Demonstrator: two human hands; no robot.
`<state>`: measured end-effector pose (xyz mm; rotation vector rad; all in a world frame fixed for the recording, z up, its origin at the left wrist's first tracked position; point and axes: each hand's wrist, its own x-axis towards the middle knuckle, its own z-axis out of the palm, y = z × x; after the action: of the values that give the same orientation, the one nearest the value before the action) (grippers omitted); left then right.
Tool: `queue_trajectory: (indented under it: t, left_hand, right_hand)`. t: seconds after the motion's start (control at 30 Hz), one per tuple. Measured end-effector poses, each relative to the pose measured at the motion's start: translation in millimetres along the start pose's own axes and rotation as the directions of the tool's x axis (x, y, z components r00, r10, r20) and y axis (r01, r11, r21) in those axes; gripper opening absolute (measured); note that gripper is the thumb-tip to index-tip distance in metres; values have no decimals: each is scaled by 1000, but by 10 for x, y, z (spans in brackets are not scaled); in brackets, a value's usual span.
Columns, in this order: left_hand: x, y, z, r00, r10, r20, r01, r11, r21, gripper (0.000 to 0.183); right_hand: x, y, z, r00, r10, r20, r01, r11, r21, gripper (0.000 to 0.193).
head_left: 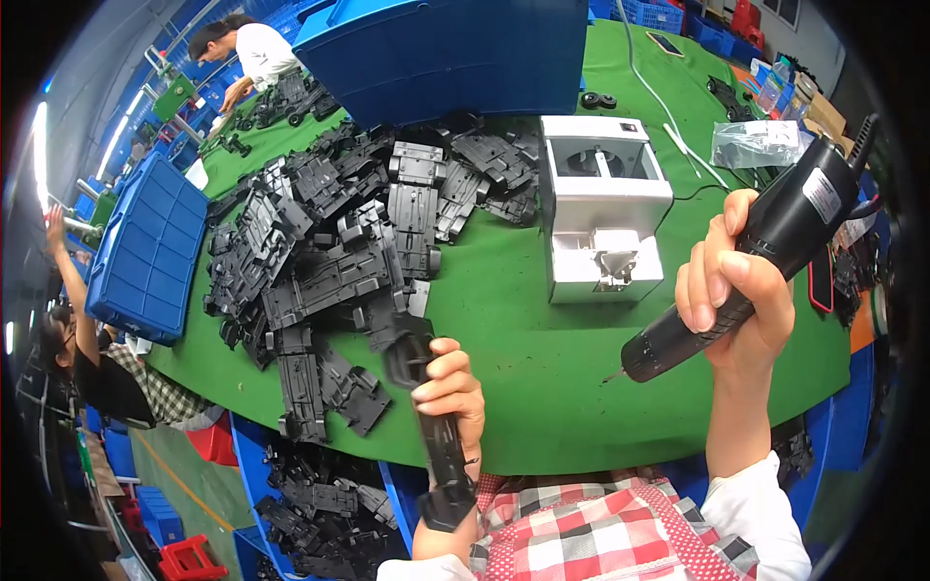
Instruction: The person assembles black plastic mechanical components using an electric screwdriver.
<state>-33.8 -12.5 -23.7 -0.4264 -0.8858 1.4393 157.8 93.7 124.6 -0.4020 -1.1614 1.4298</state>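
Note:
My right hand [741,290] is wrapped round a black electric screwdriver [770,247], tilted so its thin bit points down and left above the green table. In my left hand [455,387] is a black plastic toy-car chassis [441,436], gripped along its side near the table's front edge. A large pile of similar black chassis parts [329,276] lies just beyond and to the left of that hand. Between and beyond the hands stands a silver screw feeder [605,213] with an open window on top; the screwdriver's tip is apart from it.
A big blue crate [446,63] stands behind the pile, another blue crate [145,247] at the left edge. A blue bin [325,504] of black parts sits below the table. A white cable [644,77] crosses the right side near a plastic bag [760,145]. Two people work at left.

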Motion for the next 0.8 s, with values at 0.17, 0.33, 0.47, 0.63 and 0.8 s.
queue_trajectory:
  t: [0.17, 0.33, 0.47, 0.63, 0.8]
  left_hand:
    - [26, -351, 140, 814, 518, -263, 395, -160, 905, 23]
    - [-1, -392, -10, 796, 544, -265, 444, -228, 866, 25]
    - [35, -508, -38, 817, 537, -211, 455, -375, 808, 24]
    - [56, -534, -83, 822, 536, -191, 446, -399, 801, 21]
    - [39, -489, -136, 809, 540, -232, 485, -390, 783, 21]
  right_hand:
    - [-38, -40, 71, 993, -70, -95, 80, 991, 105, 24]
    - [-169, 46, 28, 1000, -29, 2, 28, 984, 174, 29]
    - [-256, 151, 22, 998, 8, 61, -14, 995, 99, 31]
    - [-299, 288, 5, 982, -19, 186, 24, 999, -24, 32]
    - [-299, 339, -9, 950, 2, 313, 65, 977, -201, 31]
